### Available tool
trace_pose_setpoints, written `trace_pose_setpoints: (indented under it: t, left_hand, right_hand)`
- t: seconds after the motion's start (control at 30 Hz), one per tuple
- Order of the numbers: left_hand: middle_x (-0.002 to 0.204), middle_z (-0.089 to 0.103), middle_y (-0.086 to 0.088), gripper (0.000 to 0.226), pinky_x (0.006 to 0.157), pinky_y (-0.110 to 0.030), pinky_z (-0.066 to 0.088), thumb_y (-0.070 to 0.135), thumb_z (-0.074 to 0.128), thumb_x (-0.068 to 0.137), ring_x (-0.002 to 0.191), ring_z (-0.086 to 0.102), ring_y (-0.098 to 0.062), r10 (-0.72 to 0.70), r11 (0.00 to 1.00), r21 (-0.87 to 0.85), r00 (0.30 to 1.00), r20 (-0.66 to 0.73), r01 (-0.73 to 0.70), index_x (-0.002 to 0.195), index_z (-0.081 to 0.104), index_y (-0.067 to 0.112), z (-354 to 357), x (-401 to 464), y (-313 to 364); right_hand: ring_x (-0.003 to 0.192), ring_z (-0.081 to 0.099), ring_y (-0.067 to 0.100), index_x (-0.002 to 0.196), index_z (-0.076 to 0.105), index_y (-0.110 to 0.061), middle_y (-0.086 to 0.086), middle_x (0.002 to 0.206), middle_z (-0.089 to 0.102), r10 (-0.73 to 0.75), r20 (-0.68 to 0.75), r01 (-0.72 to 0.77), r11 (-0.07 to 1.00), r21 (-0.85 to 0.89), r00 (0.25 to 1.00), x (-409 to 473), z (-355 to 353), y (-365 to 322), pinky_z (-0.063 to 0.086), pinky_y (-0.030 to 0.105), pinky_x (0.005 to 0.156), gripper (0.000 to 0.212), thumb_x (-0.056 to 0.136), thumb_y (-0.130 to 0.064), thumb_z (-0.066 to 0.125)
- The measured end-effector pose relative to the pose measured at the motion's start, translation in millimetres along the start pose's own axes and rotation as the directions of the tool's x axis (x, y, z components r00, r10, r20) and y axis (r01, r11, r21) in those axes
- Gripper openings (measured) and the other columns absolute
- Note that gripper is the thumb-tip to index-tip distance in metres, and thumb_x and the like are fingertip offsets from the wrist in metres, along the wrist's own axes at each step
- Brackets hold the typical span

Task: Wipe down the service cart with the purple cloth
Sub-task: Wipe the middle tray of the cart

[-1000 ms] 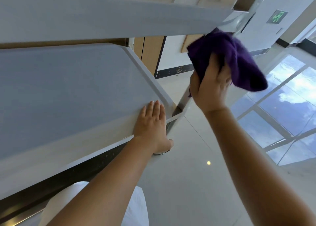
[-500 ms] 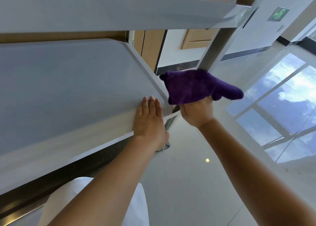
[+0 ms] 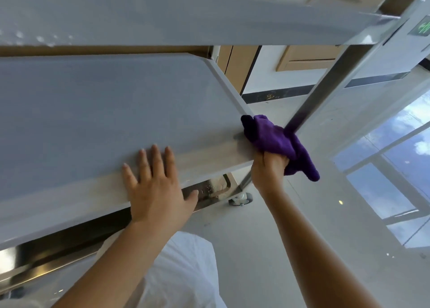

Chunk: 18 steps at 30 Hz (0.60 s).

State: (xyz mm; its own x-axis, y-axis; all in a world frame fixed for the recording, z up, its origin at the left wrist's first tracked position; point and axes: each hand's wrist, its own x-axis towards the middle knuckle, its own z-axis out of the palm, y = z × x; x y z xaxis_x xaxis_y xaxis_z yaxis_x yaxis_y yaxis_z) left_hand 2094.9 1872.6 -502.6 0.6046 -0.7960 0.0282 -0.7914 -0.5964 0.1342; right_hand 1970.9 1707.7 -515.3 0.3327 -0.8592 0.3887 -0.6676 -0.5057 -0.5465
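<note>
The grey service cart fills the left of the head view, with a middle shelf (image 3: 93, 112) and a top shelf (image 3: 162, 12) above it. My left hand (image 3: 156, 186) lies flat with straight fingers on the front rim of the middle shelf. My right hand (image 3: 267, 170) grips the bunched purple cloth (image 3: 277, 142) against the shelf's right front corner, at the foot of the metal corner post (image 3: 325, 84). The cloth's loose end hangs to the right of my hand.
Below the middle shelf a shiny steel rail (image 3: 46, 256) and a caster wheel (image 3: 242, 198) show. Glossy floor tiles (image 3: 279, 238) lie to the right, with bright window reflections. A white wall with wooden panels (image 3: 307, 58) stands behind the cart.
My right hand has brought the cloth down from the top shelf's corner along the post to the middle shelf's right corner. My left hand has slid left along the rim.
</note>
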Motion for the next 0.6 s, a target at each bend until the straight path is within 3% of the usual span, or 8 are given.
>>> trace_pose_setpoints:
  t: [0.1,0.13,0.2,0.27,0.33,0.37,0.47,0.6]
  left_hand:
    - [0.147,0.029,-0.026,0.115,0.108,-0.053,0.023,0.062,0.066,0.066,0.136,0.029,-0.038,0.072,0.993,-0.086,0.993,-0.088,-0.08,0.146,0.014,-0.002,1,-6,-15]
    - [0.15,0.024,-0.024,0.119,0.111,-0.046,0.018,0.061,0.067,0.066,0.139,0.025,-0.036,0.091,0.986,-0.134,0.992,-0.093,-0.103,0.146,0.005,-0.001,0,-7,-17]
    - [0.156,-0.003,-0.015,0.118,0.112,-0.03,-0.005,0.059,0.061,0.074,0.144,-0.004,-0.025,0.121,0.949,-0.282,0.989,-0.086,-0.141,0.138,-0.025,0.009,-2,-10,-21]
    - [0.155,-0.015,-0.01,0.116,0.108,-0.025,-0.014,0.057,0.06,0.077,0.139,-0.02,-0.015,0.157,0.911,-0.366,0.981,-0.118,-0.189,0.131,-0.033,0.013,-3,-12,-25]
    - [0.155,-0.019,-0.008,0.117,0.109,-0.023,-0.015,0.057,0.06,0.077,0.138,-0.023,-0.014,0.177,0.9,-0.381,0.977,-0.117,-0.209,0.129,-0.035,0.015,-4,-13,-29]
    - [0.154,-0.021,-0.008,0.117,0.109,-0.023,-0.015,0.058,0.059,0.076,0.14,-0.023,-0.016,0.178,0.894,-0.399,0.979,-0.102,-0.204,0.129,-0.036,0.015,-4,-13,-30]
    - [0.154,-0.024,-0.004,0.119,0.112,-0.024,-0.011,0.056,0.062,0.076,0.139,-0.025,-0.013,0.193,0.873,-0.44,0.978,-0.085,-0.21,0.127,-0.038,0.018,-7,-13,-32]
    - [0.146,-0.021,0.01,0.116,0.116,-0.027,-0.003,0.035,0.071,0.076,0.135,-0.022,-0.006,0.289,0.779,-0.551,0.951,-0.107,-0.299,0.126,-0.033,0.027,-9,-15,-40]
  right_hand:
    - [0.105,0.053,0.045,0.11,0.061,0.009,0.025,0.108,0.061,0.052,0.041,-0.055,0.997,0.061,0.998,-6,7,-15,0.039,0.052,0.094,0.045,0.086,-0.02,0.036]
    - [0.099,0.055,0.043,0.107,0.061,0.01,0.019,0.101,0.061,0.049,0.065,-0.054,0.994,0.09,0.997,-9,10,-18,0.04,0.051,0.092,0.039,0.089,-0.016,0.039]
    - [0.087,0.051,0.029,0.103,0.063,0.008,0.008,0.09,0.052,0.05,0.102,-0.064,0.989,0.133,0.994,-18,14,-27,0.042,0.049,0.087,0.029,0.092,-0.011,0.044]
    - [0.084,0.045,0.022,0.093,0.062,-0.001,0.005,0.087,0.048,0.07,0.143,-0.093,0.983,0.158,0.987,-25,20,-37,0.04,0.039,0.076,0.026,0.09,-0.017,0.041]
    - [0.078,0.044,0.022,0.083,0.046,-0.008,0.005,0.08,0.045,0.154,0.188,-0.191,0.962,0.197,0.97,-31,26,-49,0.034,0.03,0.065,0.007,0.086,-0.011,0.04]
    - [0.074,0.043,0.023,0.078,0.04,-0.009,0.003,0.074,0.042,0.184,0.208,-0.227,0.951,0.209,0.961,-35,28,-57,0.032,0.028,0.059,0.007,0.084,-0.006,0.041]
    - [0.064,0.042,0.019,0.061,0.033,-0.013,-0.001,0.061,0.036,0.158,0.224,-0.21,0.951,0.227,0.962,-49,29,-84,0.032,0.028,0.051,0.03,0.084,0.004,0.045]
    - [0.072,0.055,0.024,0.074,0.052,-0.007,0.0,0.066,0.049,0.02,0.352,-0.163,0.91,0.382,0.936,-72,24,-121,0.048,0.042,0.067,0.016,0.089,-0.002,0.047]
